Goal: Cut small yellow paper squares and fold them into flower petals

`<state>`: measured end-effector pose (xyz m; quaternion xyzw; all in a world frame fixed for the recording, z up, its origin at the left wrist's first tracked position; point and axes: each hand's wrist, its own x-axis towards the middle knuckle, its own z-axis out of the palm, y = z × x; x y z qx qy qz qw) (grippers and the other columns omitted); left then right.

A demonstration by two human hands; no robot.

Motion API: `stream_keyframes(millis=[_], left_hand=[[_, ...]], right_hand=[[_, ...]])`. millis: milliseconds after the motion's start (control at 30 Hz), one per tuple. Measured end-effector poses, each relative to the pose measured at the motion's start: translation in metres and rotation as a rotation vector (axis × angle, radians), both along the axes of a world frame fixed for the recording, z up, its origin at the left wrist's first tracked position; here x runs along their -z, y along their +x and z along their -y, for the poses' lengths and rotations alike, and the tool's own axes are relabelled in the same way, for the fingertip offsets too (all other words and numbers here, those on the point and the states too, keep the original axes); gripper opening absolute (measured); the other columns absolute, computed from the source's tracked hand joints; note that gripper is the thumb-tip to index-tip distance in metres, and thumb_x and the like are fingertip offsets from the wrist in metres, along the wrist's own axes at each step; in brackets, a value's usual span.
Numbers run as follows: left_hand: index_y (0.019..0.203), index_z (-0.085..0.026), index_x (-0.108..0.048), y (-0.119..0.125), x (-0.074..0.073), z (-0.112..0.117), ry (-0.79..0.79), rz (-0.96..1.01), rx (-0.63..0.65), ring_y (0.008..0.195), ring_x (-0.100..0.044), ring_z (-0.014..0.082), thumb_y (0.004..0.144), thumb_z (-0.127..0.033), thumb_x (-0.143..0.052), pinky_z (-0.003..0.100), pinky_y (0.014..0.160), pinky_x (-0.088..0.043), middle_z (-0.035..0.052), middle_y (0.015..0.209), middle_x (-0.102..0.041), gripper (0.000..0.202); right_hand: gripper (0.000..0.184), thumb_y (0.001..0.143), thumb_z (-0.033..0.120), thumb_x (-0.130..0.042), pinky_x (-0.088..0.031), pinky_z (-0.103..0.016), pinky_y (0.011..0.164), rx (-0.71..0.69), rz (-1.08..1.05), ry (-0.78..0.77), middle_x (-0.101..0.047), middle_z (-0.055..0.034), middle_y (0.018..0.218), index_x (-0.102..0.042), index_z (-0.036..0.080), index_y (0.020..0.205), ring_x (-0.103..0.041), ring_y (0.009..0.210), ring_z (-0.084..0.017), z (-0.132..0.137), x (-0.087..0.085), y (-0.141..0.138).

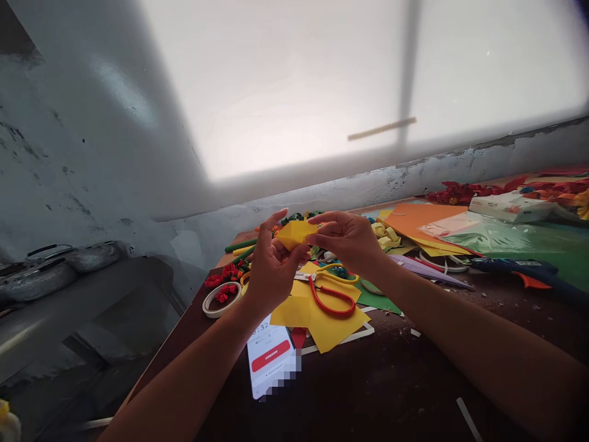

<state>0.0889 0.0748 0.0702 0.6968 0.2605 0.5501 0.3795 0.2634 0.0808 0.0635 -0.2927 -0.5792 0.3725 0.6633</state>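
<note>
Both my hands are raised above a dark table and pinch one folded piece of yellow paper between them. My left hand grips its left side with thumb and fingers closed. My right hand holds its right edge with pinched fingertips. Below them lie yellow paper sheets with red-handled scissors on top. A phone with a lit screen lies under my left wrist.
A roll of tape with small red paper flowers sits to the left. Orange paper, green paper, a blue glue gun, a tissue pack and red decorations lie to the right. A wall rises behind.
</note>
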Motion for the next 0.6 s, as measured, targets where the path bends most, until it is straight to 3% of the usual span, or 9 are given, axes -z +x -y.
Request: stream_keyframes(millis=[133,300,433,500,600], left_hand=[[0.152,-0.029,-0.035,-0.005,0.000,-0.004,0.019,-0.077,0.054,0.070,-0.070,0.0148,0.084,-0.028,-0.079,0.027,0.067,-0.059,-0.0005,0.084,-0.070,0.081],[0.145,-0.028,-0.038,-0.005,-0.002,-0.007,0.156,0.131,-0.133,0.067,-0.065,0.0139,0.084,-0.028,-0.079,0.027,0.072,-0.057,-0.0040,0.077,-0.066,0.074],[0.100,-0.021,-0.057,-0.003,0.000,-0.006,0.107,0.112,0.026,0.057,-0.056,0.0114,0.089,-0.050,-0.070,0.024,0.059,-0.048,-0.0036,0.066,-0.061,0.034],[0.081,-0.019,-0.058,-0.002,0.001,-0.005,0.078,0.036,0.083,0.057,-0.053,0.0109,0.091,-0.055,-0.066,0.023,0.057,-0.045,-0.0015,0.064,-0.059,0.038],[0.071,-0.018,-0.058,-0.001,0.002,-0.005,0.047,0.029,0.039,0.057,-0.052,0.0107,0.093,-0.053,-0.063,0.023,0.056,-0.043,-0.0003,0.062,-0.058,0.042]], right_hand=[[0.045,0.073,0.028,-0.083,-0.044,-0.024,0.055,0.086,0.161,0.121,-0.064,0.0052,0.065,-0.073,0.021,0.117,-0.055,0.058,-0.011,0.002,-0.002,0.006],[0.032,0.076,0.029,-0.081,-0.046,-0.025,0.056,0.063,0.210,0.127,-0.064,0.0052,0.064,-0.067,0.024,0.104,-0.058,0.058,-0.012,0.008,0.002,0.002],[0.032,0.074,0.035,-0.086,-0.049,-0.026,0.058,0.097,0.076,0.176,-0.065,0.0038,0.065,-0.057,0.024,0.079,-0.061,0.061,-0.013,0.010,0.006,-0.007],[0.030,0.075,0.035,-0.086,-0.050,-0.026,0.059,0.095,0.080,0.200,-0.066,0.0032,0.066,-0.058,0.023,0.078,-0.062,0.061,-0.013,0.011,0.007,-0.010],[0.022,0.080,0.037,-0.082,-0.055,-0.028,0.063,0.068,0.182,0.212,-0.072,0.0003,0.073,-0.066,0.023,0.087,-0.068,0.067,-0.016,0.014,0.009,-0.008]])
